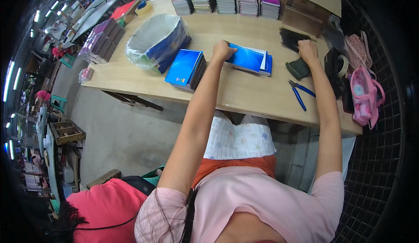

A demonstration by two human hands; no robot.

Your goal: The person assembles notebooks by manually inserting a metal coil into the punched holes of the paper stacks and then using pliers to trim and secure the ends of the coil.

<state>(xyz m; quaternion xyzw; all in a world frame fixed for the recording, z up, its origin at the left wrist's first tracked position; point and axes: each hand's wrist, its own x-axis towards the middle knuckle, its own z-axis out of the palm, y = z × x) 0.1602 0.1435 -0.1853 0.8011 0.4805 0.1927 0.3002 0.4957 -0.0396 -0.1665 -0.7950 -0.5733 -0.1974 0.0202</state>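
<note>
My left hand [223,51] is closed on the left end of a blue notebook [245,59], its thumb on the cover. That notebook lies on other blue covers and pages, with a row of punched holes along its far edge. To the right, my right hand [308,51] reaches the pile of black spiral binding coils [291,39]; its fingers are pinched at the pile's right end, seemingly on a coil. Just below that hand sits a dark green object [298,69] of unclear kind. Blue-handled pliers [298,95] lie nearer the table's front edge.
A stack of bound blue notebooks [185,68] stands left, beside a plastic-lined bin [152,42]. Coloured notebook stacks [226,1] line the back, with a cardboard box [307,7] at right. A pink bag [364,94] hangs by the right edge. Another person [104,208] sits at my left.
</note>
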